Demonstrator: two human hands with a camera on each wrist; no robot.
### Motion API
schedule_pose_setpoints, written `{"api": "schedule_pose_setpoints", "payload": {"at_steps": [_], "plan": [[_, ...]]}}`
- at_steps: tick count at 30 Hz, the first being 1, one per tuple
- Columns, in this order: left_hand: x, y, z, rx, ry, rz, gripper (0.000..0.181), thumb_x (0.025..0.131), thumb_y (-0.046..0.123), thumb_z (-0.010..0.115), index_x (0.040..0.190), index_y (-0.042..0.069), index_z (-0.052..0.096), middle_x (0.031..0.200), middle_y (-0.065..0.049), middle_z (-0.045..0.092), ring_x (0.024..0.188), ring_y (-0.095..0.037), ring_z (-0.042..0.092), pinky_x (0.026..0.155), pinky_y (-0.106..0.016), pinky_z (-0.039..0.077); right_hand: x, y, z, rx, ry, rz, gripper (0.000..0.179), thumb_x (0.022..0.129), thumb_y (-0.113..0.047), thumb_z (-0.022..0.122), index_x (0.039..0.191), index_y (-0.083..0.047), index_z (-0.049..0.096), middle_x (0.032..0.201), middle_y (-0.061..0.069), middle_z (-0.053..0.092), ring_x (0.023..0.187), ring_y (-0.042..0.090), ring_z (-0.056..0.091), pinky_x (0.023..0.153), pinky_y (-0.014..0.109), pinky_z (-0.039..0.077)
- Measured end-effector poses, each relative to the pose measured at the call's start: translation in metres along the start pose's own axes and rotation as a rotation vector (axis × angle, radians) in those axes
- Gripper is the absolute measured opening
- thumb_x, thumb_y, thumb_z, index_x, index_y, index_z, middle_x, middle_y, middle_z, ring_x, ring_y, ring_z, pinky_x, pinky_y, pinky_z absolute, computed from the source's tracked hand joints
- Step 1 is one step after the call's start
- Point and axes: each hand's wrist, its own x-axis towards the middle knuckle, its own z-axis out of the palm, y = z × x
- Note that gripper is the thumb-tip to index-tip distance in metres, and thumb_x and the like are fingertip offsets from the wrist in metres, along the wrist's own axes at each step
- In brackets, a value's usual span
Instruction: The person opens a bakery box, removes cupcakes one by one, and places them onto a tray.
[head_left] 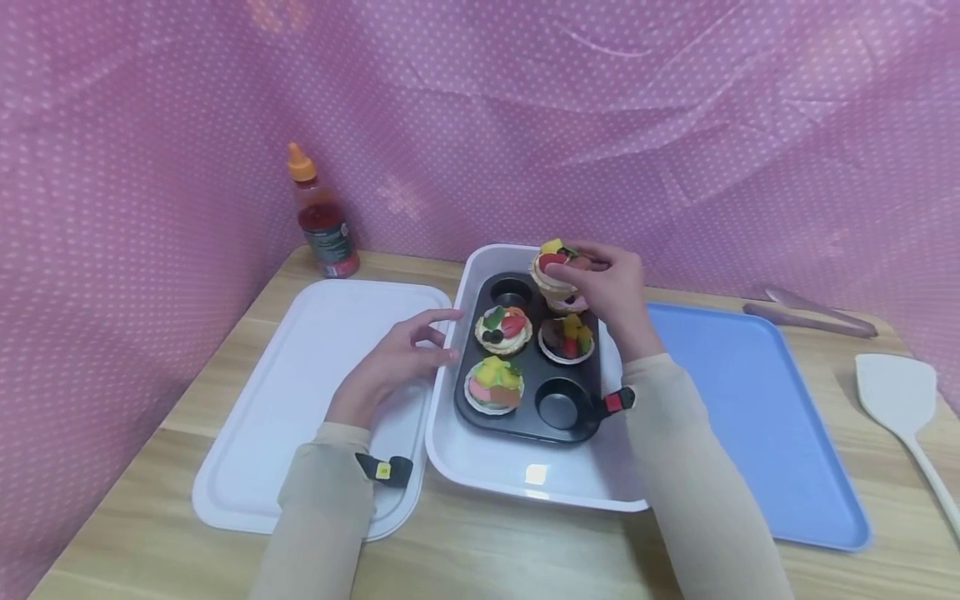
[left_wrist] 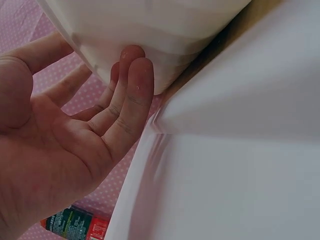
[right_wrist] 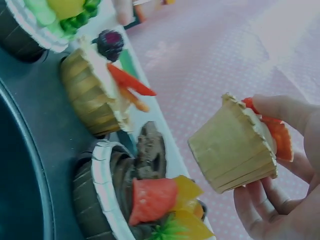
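My right hand (head_left: 611, 287) pinches a cupcake (head_left: 553, 279) topped with fruit pieces by its upper edge, raised above the far right of a dark muffin tin (head_left: 528, 427). In the right wrist view this cupcake (right_wrist: 232, 150) has a pale tan wrapper and tilts to one side. The tin sits in a white bin (head_left: 517, 479). More cupcakes stand in its cups, among them a chocolate one with fruit (head_left: 566, 339) and a white-cream one (head_left: 503, 331). My left hand (head_left: 397, 358), fingers loosely extended, is at the bin's left wall; the fingertips (left_wrist: 140, 80) seem to touch its outside.
A white lid or tray (head_left: 300, 400) lies left of the bin, and a blue tray (head_left: 765, 433) lies right. A sauce bottle (head_left: 326, 229) stands at the back left. Tongs (head_left: 813, 317) and a white spatula (head_left: 896, 392) lie at the right. A pink dotted cloth (head_left: 480, 125) hangs behind.
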Motion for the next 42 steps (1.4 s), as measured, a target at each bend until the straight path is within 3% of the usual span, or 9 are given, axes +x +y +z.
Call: {"api": "schedule_pose_setpoints", "payload": {"at_steps": [4, 11, 22, 30, 35, 42], "plan": [[0.0, 0.0, -0.001, 0.002, 0.0, 0.005, 0.064, 0.09, 0.008, 0.072, 0.148, 0.025, 0.051, 0.119, -0.016, 0.055, 0.091, -0.022, 0.064, 0.079, -0.032, 0.058, -0.003, 0.003, -0.007, 0.025, 0.022, 0.018, 0.052, 0.08, -0.039, 0.085, 0.127, -0.024, 0.071, 0.119, 0.002, 0.067, 0.103, 0.014, 0.059, 0.086, 0.031, 0.049], [-0.001, 0.0, -0.001, 0.043, 0.006, -0.014, 0.064, 0.09, 0.011, 0.073, 0.147, 0.03, 0.051, 0.122, -0.016, 0.055, 0.095, -0.024, 0.063, 0.081, -0.032, 0.056, -0.01, 0.007, -0.018, 0.074, 0.055, 0.014, 0.052, 0.076, -0.037, 0.089, 0.123, -0.02, 0.074, 0.087, -0.009, 0.066, 0.088, 0.011, 0.056, 0.081, 0.031, 0.043], [0.0, -0.001, -0.001, 0.05, 0.009, -0.049, 0.064, 0.089, 0.013, 0.074, 0.145, 0.035, 0.051, 0.124, -0.014, 0.055, 0.099, -0.025, 0.062, 0.083, -0.032, 0.055, -0.015, 0.011, -0.025, 0.121, 0.045, 0.022, 0.053, 0.077, -0.039, 0.088, 0.123, -0.016, 0.073, 0.09, -0.007, 0.066, 0.094, 0.013, 0.054, 0.086, 0.034, 0.038], [-0.001, 0.0, -0.002, 0.058, -0.006, -0.047, 0.064, 0.09, 0.016, 0.075, 0.146, 0.035, 0.051, 0.127, -0.014, 0.054, 0.102, -0.026, 0.062, 0.085, -0.034, 0.056, -0.022, 0.003, -0.037, 0.164, 0.052, -0.043, 0.052, 0.078, -0.031, 0.088, 0.124, -0.012, 0.073, 0.08, -0.015, 0.067, 0.088, 0.009, 0.058, 0.079, 0.028, 0.039], [-0.001, -0.001, -0.002, 0.06, -0.008, -0.041, 0.065, 0.09, 0.015, 0.074, 0.147, 0.033, 0.05, 0.128, -0.016, 0.054, 0.101, -0.026, 0.063, 0.084, -0.033, 0.057, -0.027, -0.002, -0.056, 0.276, 0.109, -0.103, 0.043, 0.078, -0.019, 0.089, 0.117, -0.009, 0.075, 0.076, -0.013, 0.07, 0.084, 0.007, 0.063, 0.076, 0.02, 0.045], [-0.001, -0.002, -0.002, 0.058, -0.008, -0.018, 0.064, 0.09, 0.014, 0.073, 0.148, 0.029, 0.05, 0.126, -0.018, 0.054, 0.097, -0.024, 0.063, 0.081, -0.032, 0.057, -0.034, -0.008, -0.088, 0.443, 0.225, -0.161, 0.032, 0.076, -0.008, 0.088, 0.106, -0.01, 0.08, 0.07, -0.007, 0.068, 0.076, 0.01, 0.058, 0.067, 0.017, 0.048]]}}
